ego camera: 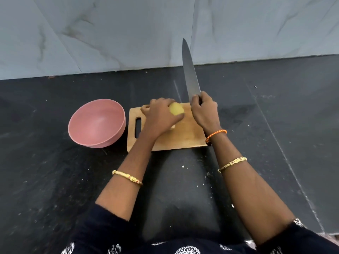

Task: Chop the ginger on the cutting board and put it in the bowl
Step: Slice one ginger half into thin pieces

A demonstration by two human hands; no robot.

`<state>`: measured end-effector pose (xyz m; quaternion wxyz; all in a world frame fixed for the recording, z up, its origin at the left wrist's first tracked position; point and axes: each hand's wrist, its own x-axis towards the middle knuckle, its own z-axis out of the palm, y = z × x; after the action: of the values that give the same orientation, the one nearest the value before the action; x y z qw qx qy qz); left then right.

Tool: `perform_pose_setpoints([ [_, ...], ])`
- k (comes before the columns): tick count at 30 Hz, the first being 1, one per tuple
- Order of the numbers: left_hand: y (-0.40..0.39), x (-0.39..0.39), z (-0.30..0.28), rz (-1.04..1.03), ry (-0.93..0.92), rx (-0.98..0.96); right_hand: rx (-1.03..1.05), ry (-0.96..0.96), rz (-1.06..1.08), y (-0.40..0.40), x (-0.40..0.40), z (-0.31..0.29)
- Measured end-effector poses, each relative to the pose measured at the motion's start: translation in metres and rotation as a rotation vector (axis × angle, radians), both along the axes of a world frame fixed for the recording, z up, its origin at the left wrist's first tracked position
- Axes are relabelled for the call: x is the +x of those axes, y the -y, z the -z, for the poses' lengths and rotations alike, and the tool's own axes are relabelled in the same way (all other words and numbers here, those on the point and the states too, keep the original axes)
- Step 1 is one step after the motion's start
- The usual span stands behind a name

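A: Head cam has our left hand [161, 116] curled over the ginger [176, 109], pinning it on the cutting board [183, 138]. Right hand [204, 111] grips the knife [189, 74], blade raised, tip pointing away.

B: So we're barely started?

A: Looks like it. We see no cut pieces, and the pink bowl [97, 123] just left of the board looks empty. Ginger's a smooth, pale yellow lump.
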<state>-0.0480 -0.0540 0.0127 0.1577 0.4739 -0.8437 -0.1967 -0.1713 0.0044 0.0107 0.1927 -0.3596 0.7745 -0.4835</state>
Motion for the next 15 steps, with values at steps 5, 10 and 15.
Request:
perform_pose_setpoints([
  [5, 0.029, 0.038, -0.014, -0.165, 0.133, 0.111, -0.008, 0.051, 0.011, 0.003, -0.011, 0.005],
  [10, 0.037, 0.041, -0.011, -0.111, 0.299, 0.144, 0.016, 0.095, -0.041, -0.002, -0.010, 0.011],
  [15, 0.018, 0.042, -0.016, -0.075, 0.147, 0.070, 0.072, 0.121, -0.084, -0.023, -0.006, 0.018],
])
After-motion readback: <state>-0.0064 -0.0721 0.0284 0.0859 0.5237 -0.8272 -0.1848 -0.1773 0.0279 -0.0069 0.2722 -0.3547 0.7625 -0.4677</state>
